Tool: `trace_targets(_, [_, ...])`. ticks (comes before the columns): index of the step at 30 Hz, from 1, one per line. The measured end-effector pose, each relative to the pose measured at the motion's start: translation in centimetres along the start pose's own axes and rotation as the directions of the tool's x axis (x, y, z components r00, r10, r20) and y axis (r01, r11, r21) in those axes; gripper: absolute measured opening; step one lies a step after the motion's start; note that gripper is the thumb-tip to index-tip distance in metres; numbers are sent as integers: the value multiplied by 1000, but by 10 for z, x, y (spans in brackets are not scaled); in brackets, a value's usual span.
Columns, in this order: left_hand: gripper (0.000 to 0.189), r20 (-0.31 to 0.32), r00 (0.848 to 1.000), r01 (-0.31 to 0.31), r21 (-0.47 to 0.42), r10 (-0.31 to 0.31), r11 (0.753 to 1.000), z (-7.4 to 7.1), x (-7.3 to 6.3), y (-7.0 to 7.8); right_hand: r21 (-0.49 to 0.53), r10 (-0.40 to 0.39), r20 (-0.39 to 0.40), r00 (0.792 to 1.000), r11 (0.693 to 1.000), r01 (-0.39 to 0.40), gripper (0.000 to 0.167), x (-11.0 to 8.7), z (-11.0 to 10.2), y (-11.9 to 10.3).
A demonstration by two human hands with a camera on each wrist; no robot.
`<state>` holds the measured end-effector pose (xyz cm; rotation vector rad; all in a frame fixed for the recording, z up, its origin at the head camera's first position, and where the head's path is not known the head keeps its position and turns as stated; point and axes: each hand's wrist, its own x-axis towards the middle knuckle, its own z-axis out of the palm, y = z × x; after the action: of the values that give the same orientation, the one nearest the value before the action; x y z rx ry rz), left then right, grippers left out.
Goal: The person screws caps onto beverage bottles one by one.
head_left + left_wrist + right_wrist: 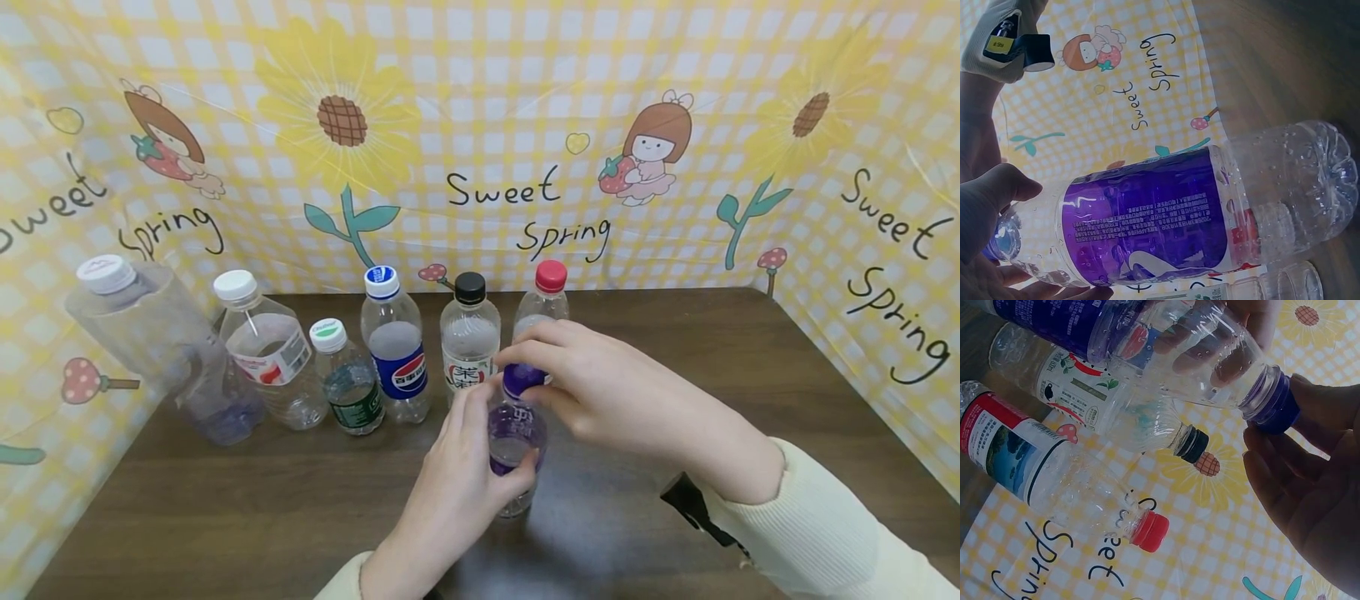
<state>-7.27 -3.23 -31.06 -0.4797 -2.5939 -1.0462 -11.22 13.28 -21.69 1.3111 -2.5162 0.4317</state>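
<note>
A clear plastic bottle with a purple label [1147,215] stands near the middle of the table, beads of water on its wall. My left hand [457,475] grips it around the upper part, thumb on one side and fingers on the other. Above, my right hand [600,383] pinches the purple-blue cap [1279,411] between thumb and fingers. That cap sits at the bottle's mouth; whether it is threaded on cannot be told. Just behind are a black-capped bottle [470,325] and a red-capped bottle [551,279], the latter partly hidden by my right hand.
Leftward in the row stand a blue-labelled Pepsi bottle [397,367], a small green-labelled bottle [352,404], a white-capped bottle [273,350] and a large handled bottle [142,308]. A checked cloth [480,108] with flowers hangs around the brown table [637,533].
</note>
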Motion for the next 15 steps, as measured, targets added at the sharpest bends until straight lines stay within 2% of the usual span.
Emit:
trace_targets(8, [71, -7, 1000, -15, 14, 15, 1000, 1, 0, 0, 1, 83, 29, 996, 997, -83, 24, 1, -1, 0])
trace_targets(15, [74, 5, 1000, 0, 9, 0, 1000, 0, -1, 2, 8, 171, 38, 985, 985, -171, 24, 3, 0, -1])
